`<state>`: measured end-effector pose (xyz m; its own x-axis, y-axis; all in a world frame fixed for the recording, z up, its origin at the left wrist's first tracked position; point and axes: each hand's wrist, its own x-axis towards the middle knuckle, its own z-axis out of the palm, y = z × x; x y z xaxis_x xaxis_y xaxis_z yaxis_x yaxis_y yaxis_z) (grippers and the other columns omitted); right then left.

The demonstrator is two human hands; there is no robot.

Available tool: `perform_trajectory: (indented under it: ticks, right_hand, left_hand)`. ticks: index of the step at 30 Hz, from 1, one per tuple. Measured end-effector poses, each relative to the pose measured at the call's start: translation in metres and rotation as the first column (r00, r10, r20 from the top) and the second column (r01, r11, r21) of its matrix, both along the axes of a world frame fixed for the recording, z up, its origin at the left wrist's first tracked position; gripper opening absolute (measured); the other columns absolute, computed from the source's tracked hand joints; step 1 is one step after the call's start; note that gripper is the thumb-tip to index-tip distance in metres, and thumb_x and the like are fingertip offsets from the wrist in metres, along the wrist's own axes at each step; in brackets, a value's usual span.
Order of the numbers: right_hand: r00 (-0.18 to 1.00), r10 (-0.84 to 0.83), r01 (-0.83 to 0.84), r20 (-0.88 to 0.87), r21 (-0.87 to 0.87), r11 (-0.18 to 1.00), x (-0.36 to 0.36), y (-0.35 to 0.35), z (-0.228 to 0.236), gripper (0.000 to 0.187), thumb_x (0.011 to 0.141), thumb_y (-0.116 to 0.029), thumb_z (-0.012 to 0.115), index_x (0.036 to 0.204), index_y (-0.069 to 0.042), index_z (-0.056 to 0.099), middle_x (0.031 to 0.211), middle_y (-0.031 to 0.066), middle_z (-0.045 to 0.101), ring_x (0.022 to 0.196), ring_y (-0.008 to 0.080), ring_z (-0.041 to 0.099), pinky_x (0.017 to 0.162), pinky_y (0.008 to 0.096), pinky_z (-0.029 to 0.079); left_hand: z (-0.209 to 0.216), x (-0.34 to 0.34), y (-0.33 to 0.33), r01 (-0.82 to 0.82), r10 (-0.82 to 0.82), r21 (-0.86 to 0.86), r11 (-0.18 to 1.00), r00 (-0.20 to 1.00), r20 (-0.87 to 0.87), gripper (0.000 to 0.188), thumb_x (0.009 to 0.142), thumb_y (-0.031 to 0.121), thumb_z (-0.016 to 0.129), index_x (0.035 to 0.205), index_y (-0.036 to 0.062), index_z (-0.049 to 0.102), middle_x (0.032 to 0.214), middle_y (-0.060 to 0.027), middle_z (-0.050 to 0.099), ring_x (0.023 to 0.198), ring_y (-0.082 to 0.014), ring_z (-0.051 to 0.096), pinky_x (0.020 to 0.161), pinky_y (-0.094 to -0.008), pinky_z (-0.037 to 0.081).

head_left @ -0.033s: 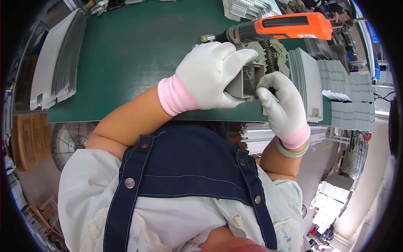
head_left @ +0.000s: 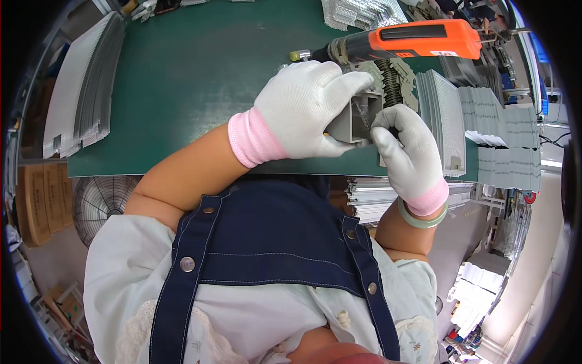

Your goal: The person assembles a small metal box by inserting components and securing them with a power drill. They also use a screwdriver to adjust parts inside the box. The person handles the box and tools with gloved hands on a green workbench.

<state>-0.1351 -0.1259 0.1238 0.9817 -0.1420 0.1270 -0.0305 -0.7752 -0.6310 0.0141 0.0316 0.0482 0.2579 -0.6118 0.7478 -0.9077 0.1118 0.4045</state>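
My left hand (head_left: 303, 112), in a white glove with a pink cuff, grips a small grey open-ended box part (head_left: 344, 126) from its left side, thumb and fingers spanning it. Inside the part's opening, a clear, shiny piece shows, too small to identify. My right hand (head_left: 411, 151), gloved the same way, is closed in a pinch right at the part's right edge. Its fingertips hide whatever lies between them. Just beyond both hands, an orange and black electric screwdriver (head_left: 418, 40) lies across the view, its tip toward the left.
The green tabletop (head_left: 182, 79) has stacked thin white perforated panels (head_left: 85, 85) at its left edge. More panel stacks (head_left: 441, 121) stand on the right. Behind my hands are grey clip-like parts (head_left: 397, 85). Silvery ribbed parts (head_left: 362, 12) lie at the back.
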Motion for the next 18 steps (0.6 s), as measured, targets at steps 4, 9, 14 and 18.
perform_trajectory:
  ticks: [4,9,14,18]
  right_hand:
    - [0.980,-0.155,0.161,-0.122,0.041,0.986,0.000,0.011,0.012,0.017,0.089,-0.009,0.070,0.100,0.002,0.063,0.086,0.0081,0.062,0.072,0.0159,0.060,0.070,0.0298,0.050]
    - [0.950,-0.307,0.204,0.055,0.634,0.746,0.002,-0.012,-0.004,0.019,0.092,-0.009,0.070,0.106,0.002,0.065,0.092,0.0025,0.064,0.076,0.0074,0.060,0.071,0.0256,0.050]
    - [0.871,-0.239,-0.095,0.429,0.624,0.775,0.043,0.006,-0.010,0.037,0.093,-0.005,0.070,0.127,0.000,0.057,0.104,0.0064,0.069,0.089,0.0127,0.067,0.082,0.0280,0.054]
    - [0.936,-0.239,0.081,0.259,0.502,0.861,0.064,-0.007,-0.002,0.019,0.088,-0.009,0.075,0.103,-0.001,0.066,0.084,0.0015,0.071,0.071,0.0078,0.064,0.065,0.0252,0.052]
  left_hand:
    - [0.000,-0.001,0.001,-0.015,0.015,0.013,1.000,1.000,0.010,0.083,0.061,0.028,0.091,0.131,0.0029,0.054,0.106,-0.0123,0.068,0.088,-0.0323,0.067,0.079,-0.0420,0.053]
    - [0.004,0.000,0.005,0.024,-0.024,-0.034,0.999,1.000,-0.011,0.082,0.062,0.027,0.091,0.131,0.0029,0.055,0.104,-0.0124,0.068,0.084,-0.0321,0.066,0.077,-0.0417,0.053]
    - [0.017,-0.018,0.018,0.285,-0.287,-0.038,0.958,0.943,-0.171,0.080,0.065,0.028,0.092,0.131,0.0035,0.054,0.100,-0.0138,0.067,0.082,-0.0319,0.064,0.076,-0.0399,0.052]
    - [0.026,-0.011,0.017,0.237,-0.238,-0.026,0.971,0.957,-0.164,0.082,0.064,0.026,0.090,0.132,0.0007,0.053,0.099,-0.0159,0.065,0.082,-0.0329,0.063,0.075,-0.0409,0.052]
